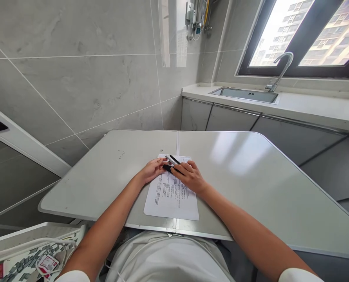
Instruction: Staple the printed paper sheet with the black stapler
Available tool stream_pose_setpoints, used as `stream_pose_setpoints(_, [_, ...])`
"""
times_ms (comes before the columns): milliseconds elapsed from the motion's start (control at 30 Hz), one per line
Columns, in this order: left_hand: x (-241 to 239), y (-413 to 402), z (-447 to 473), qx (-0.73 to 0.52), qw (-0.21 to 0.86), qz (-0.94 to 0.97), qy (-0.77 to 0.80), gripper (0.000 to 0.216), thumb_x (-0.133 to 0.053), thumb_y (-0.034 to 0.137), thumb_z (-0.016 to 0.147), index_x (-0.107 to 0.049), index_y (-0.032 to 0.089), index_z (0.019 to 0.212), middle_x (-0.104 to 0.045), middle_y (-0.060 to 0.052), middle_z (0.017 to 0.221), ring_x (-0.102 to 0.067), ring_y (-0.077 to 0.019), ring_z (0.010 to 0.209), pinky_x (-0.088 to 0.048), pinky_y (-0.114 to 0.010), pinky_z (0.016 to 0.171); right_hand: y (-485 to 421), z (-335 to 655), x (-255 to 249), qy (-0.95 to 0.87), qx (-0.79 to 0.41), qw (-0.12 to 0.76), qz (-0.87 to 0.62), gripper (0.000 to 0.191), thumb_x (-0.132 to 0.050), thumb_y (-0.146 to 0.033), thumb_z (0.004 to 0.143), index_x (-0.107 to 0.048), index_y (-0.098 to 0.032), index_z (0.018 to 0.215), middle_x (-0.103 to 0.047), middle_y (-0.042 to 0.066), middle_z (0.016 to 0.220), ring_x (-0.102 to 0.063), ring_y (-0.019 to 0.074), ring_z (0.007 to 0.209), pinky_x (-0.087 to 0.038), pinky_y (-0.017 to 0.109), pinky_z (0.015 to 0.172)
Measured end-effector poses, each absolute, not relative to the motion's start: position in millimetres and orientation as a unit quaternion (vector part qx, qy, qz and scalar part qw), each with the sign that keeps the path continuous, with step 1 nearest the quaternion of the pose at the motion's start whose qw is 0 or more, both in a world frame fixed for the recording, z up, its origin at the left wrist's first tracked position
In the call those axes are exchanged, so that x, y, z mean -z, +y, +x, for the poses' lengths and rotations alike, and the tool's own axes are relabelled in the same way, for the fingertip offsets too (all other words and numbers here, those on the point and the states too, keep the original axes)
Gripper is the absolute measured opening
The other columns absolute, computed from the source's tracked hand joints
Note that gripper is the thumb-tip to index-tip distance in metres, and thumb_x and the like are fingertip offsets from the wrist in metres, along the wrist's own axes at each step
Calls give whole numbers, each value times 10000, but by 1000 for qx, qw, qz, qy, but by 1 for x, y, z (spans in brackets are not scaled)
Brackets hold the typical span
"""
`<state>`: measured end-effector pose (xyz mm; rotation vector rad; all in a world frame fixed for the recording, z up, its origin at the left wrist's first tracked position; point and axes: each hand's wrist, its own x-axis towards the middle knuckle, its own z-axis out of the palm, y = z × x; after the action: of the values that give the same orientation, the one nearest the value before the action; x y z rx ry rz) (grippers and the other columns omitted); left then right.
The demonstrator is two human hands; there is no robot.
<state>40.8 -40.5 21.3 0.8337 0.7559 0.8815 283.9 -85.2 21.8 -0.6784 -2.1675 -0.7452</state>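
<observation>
A black and silver stapler (173, 160) is swung open above the printed sheets, its metal magazine lifted apart from the black base. My right hand (188, 175) wraps around its hinge end. Fingers of my left hand (152, 170) close on the front end of the stapler; whether a staple is between them is too small to tell. Beneath both hands, printed paper (171, 205) lies on the table, with lines of text running down it. Several loose staples (121, 154) are scattered on the table to the left.
The pale folding table (235, 188) has a seam down its middle. A tiny dark bit (161, 150) lies just beyond the paper. At lower left stands a white basket (45, 231) with cables and packages. Behind are a counter with a sink (246, 94) and a tiled wall (103, 86).
</observation>
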Motion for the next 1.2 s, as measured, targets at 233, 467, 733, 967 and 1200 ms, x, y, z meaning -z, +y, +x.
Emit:
stream_pose_setpoints(233, [-16,-38,40,-419,749,384,340,140,-696,205,975,-723,96,1057,-748,-121,1027,-722,-154,879,-576,-266,849,-90,284,-25,-869,270,344,-231,281,-611,-81,1010,-682,-304,1166,-780,-14,1163,-632,162,1006,-406,373,915])
stream_pose_setpoints(467, [-14,-32,39,-456,694,386,402,159,-740,169,936,-758,84,1069,-761,-118,990,-720,-138,856,-582,-265,868,-95,278,-25,-810,246,435,-307,332,-617,-30,943,-701,-288,1136,-782,11,1060,-653,193,981,-388,381,882])
stream_pose_setpoints(733, [-20,-33,36,-525,571,455,438,430,-839,515,815,-780,118,971,-739,-80,916,-555,-62,526,-475,-232,521,-86,276,-24,-674,-108,483,-548,144,-739,-247,828,-733,-265,971,-751,10,994,-673,218,884,-446,393,874])
stream_pose_setpoints(967, [-26,-38,39,-507,537,548,394,441,-894,547,717,-765,129,770,-677,-30,705,-461,-59,491,-368,-226,482,-78,278,-12,-679,-219,430,-554,279,-831,-347,762,-742,-253,1009,-766,31,972,-675,263,907,-523,400,828])
stream_pose_setpoints(1200, [-33,-52,38,-414,556,642,327,454,-911,563,684,-778,132,737,-654,-48,651,-554,-136,617,-439,-264,591,-96,268,-28,-838,29,465,-285,349,-709,-315,979,-670,-287,1325,-747,79,1130,-652,245,1009,-505,419,914])
